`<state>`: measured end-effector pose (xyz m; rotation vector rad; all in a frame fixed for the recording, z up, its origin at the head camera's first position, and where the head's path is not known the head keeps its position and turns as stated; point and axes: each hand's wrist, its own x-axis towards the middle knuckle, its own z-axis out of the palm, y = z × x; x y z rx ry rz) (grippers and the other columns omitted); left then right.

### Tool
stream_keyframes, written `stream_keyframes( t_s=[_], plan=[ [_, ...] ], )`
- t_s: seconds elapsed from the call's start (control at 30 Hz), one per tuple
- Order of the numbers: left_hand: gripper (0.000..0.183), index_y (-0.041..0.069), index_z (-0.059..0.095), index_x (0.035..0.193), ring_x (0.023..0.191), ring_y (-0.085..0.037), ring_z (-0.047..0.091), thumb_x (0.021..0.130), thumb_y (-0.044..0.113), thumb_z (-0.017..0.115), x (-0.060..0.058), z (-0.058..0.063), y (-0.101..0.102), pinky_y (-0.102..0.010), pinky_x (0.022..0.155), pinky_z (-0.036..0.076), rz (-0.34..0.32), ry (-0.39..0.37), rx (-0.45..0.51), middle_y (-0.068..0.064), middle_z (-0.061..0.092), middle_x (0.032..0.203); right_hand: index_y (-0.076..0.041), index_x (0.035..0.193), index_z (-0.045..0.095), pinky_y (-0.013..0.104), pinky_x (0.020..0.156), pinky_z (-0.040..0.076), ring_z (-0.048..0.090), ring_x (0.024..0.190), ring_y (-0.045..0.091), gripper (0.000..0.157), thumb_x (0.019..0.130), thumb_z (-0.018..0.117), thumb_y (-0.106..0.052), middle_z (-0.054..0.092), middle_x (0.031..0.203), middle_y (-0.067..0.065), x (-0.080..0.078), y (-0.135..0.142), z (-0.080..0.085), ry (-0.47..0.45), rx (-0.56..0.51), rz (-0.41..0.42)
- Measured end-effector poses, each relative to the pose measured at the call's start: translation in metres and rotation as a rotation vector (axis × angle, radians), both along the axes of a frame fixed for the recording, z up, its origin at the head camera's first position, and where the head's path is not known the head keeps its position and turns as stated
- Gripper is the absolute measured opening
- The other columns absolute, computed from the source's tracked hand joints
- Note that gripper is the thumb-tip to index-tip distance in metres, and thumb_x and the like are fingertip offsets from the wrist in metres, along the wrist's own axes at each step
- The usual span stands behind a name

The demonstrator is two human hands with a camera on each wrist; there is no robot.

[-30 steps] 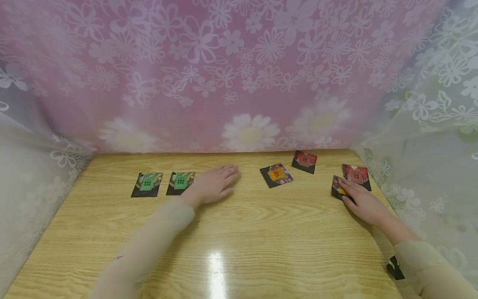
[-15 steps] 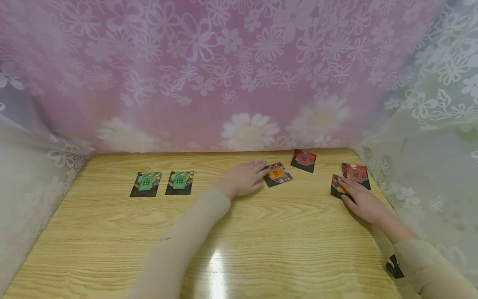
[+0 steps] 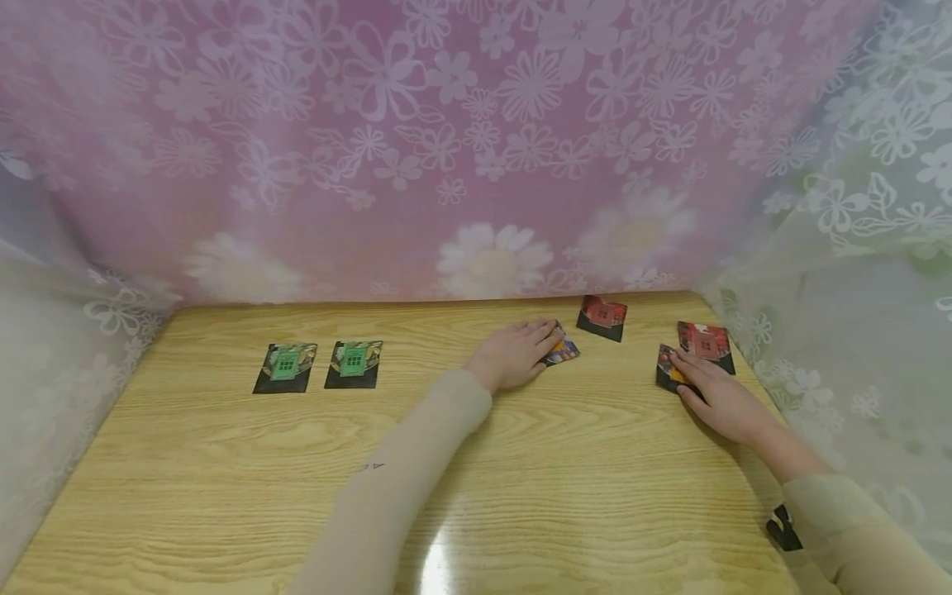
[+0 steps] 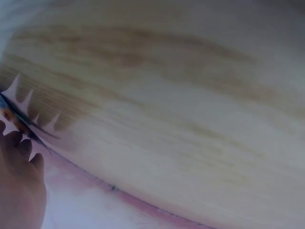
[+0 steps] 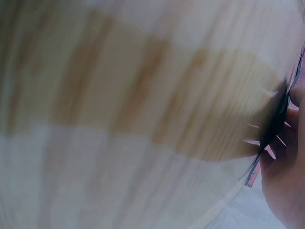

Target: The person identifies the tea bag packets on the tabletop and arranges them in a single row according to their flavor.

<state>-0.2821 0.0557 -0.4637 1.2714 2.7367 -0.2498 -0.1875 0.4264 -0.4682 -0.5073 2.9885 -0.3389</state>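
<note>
Hanging across the top is a pink cloth, above the worktop. In the middle, the left hand lies on an orange pack; its grip is wide, with straight fingers. At the right, the right hand lies on a second orange pack, its grip flat too, near a red pack. Another red pack sits higher, between the hands. At the left are a green pack and a twin green pack.
</note>
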Motion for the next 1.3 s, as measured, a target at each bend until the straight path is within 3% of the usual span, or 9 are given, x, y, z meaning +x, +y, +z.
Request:
stream_keyframes(
  t_s=[0.3, 0.47, 0.7, 0.93, 1.3],
  plan=[
    [0.065, 0.021, 0.012, 0.173, 0.168, -0.019, 0.009, 0.116, 0.047, 0.03, 0.004, 0.0, -0.007, -0.033, 0.139, 0.012, -0.055, 0.019, -0.022, -0.003, 0.005, 0.182, 0.007, 0.162, 0.035, 0.076, 0.117, 0.033, 0.033, 0.149, 0.06, 0.063, 0.112, 0.055, -0.024, 0.033, 0.166, 0.035, 0.0, 0.0, 0.0, -0.007, -0.005, -0.005],
    [0.067, 0.018, 0.013, 0.173, 0.168, -0.019, 0.012, 0.116, 0.046, 0.033, 0.004, 0.001, -0.028, -0.031, 0.138, 0.012, -0.029, -0.039, 0.018, -0.004, 0.01, 0.181, 0.007, 0.163, 0.034, 0.077, 0.117, 0.033, 0.033, 0.149, 0.06, 0.063, 0.112, 0.055, -0.024, 0.033, 0.166, 0.035, 0.0, 0.0, -0.001, -0.008, -0.003, -0.004],
    [0.066, 0.014, 0.011, 0.173, 0.168, -0.021, 0.011, 0.114, 0.036, 0.034, 0.005, -0.007, -0.06, -0.031, 0.138, 0.012, 0.024, -0.073, 0.033, -0.007, 0.01, 0.181, 0.007, 0.162, 0.035, 0.077, 0.116, 0.033, 0.033, 0.148, 0.061, 0.062, 0.112, 0.056, -0.023, 0.033, 0.166, 0.036, 0.001, -0.002, 0.001, -0.012, -0.008, -0.003],
    [0.069, 0.014, 0.009, 0.173, 0.168, -0.022, 0.012, 0.116, 0.042, 0.035, 0.018, -0.006, -0.087, -0.035, 0.138, 0.017, 0.059, -0.089, 0.041, -0.007, 0.008, 0.181, 0.007, 0.163, 0.035, 0.077, 0.116, 0.033, 0.033, 0.148, 0.06, 0.063, 0.112, 0.056, -0.024, 0.033, 0.166, 0.036, 0.001, -0.001, 0.0, -0.016, 0.002, -0.004],
    [0.073, 0.012, 0.013, 0.172, 0.167, -0.026, 0.016, 0.114, 0.052, 0.035, 0.042, -0.008, -0.121, -0.041, 0.138, 0.019, 0.174, -0.023, -0.002, -0.01, 0.014, 0.18, 0.006, 0.163, 0.033, 0.077, 0.117, 0.032, 0.032, 0.149, 0.06, 0.064, 0.112, 0.055, -0.024, 0.032, 0.166, 0.036, 0.0, 0.0, -0.001, -0.022, 0.002, -0.009]
  ],
)
